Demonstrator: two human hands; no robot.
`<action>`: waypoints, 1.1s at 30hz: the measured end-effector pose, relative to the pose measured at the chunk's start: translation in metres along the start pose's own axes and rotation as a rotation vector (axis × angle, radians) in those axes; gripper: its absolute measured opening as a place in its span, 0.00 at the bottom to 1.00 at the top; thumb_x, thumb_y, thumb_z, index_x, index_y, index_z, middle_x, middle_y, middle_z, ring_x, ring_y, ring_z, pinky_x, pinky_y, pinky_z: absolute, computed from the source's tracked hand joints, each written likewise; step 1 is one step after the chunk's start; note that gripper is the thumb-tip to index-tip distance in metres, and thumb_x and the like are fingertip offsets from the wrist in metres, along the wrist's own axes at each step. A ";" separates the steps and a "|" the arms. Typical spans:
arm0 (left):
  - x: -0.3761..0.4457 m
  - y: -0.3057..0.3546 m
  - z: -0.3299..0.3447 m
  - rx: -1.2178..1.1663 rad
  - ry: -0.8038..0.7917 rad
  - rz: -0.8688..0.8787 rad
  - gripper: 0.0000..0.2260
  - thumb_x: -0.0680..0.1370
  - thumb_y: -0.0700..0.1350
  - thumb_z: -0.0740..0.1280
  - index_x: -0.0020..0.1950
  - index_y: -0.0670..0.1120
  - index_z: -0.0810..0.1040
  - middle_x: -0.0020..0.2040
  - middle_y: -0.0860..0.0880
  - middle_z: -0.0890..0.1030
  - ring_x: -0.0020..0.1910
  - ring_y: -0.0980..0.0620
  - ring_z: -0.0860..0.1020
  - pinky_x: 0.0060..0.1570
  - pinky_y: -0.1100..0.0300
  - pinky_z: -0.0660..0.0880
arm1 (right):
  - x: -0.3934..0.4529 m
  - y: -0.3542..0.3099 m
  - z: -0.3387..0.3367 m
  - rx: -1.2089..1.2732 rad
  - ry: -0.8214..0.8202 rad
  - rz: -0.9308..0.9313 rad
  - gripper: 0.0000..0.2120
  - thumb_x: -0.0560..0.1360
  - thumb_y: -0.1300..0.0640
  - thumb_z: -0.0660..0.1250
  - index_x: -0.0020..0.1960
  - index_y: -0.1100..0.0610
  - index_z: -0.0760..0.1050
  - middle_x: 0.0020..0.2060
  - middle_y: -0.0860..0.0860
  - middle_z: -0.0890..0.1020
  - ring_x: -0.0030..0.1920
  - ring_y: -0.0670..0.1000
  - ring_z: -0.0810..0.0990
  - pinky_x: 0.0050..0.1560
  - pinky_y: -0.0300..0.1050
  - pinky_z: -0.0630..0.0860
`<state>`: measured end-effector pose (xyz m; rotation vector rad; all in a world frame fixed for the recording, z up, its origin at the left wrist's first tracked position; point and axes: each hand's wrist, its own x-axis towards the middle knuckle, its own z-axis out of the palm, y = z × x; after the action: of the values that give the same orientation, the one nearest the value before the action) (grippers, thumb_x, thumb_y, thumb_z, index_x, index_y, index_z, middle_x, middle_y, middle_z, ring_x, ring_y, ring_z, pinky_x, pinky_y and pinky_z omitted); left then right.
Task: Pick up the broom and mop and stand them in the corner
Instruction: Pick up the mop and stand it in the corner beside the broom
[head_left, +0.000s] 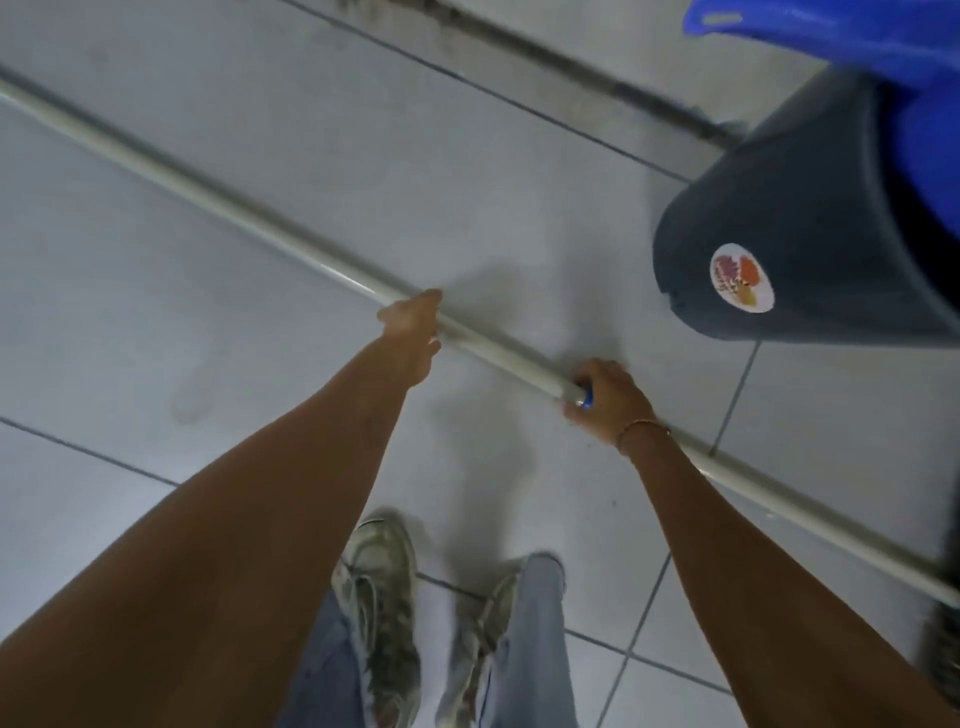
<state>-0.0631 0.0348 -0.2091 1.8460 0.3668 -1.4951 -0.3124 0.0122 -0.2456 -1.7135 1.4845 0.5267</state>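
Note:
A long white handle (208, 192) runs diagonally across the tiled floor from the upper left to the middle, ending in a blue cap (586, 400). My left hand (413, 332) curls around it partway along. My right hand (610, 402) grips at the blue-capped end. A second stretch of white handle (810, 514) continues from behind my right wrist to the lower right, toward a dark blurred head (943, 649) at the frame edge. Whether this is one tool or two, and which is the broom or the mop, I cannot tell.
A dark grey bucket (779, 218) with a round sticker stands at the right, with a blue plastic thing (841, 31) on top. A dark grimy seam (545, 57) runs along the far floor edge. My two shoes (384, 597) stand below the hands.

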 end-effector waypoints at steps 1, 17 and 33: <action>0.000 0.002 0.003 -0.020 0.028 -0.001 0.26 0.76 0.47 0.69 0.72 0.44 0.65 0.62 0.45 0.72 0.55 0.47 0.76 0.55 0.55 0.74 | 0.004 0.000 -0.004 0.007 -0.052 -0.009 0.14 0.67 0.51 0.71 0.49 0.57 0.74 0.49 0.54 0.73 0.51 0.55 0.73 0.50 0.48 0.73; -0.396 0.140 0.046 -0.511 0.076 0.288 0.12 0.73 0.43 0.68 0.34 0.45 0.69 0.22 0.50 0.67 0.19 0.52 0.65 0.26 0.59 0.71 | -0.269 -0.084 -0.230 0.053 0.040 0.118 0.17 0.70 0.49 0.65 0.52 0.61 0.77 0.49 0.60 0.80 0.50 0.61 0.79 0.48 0.49 0.75; -0.859 0.199 0.195 -0.074 -0.639 0.866 0.14 0.71 0.36 0.67 0.28 0.45 0.67 0.18 0.53 0.64 0.17 0.53 0.61 0.21 0.63 0.61 | -0.560 -0.090 -0.459 0.749 0.772 0.190 0.09 0.67 0.55 0.69 0.38 0.60 0.74 0.35 0.56 0.77 0.37 0.59 0.78 0.39 0.48 0.77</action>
<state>-0.3268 -0.0529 0.6500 1.1143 -0.6039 -1.2936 -0.4373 0.0064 0.4732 -1.1950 2.0273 -0.6322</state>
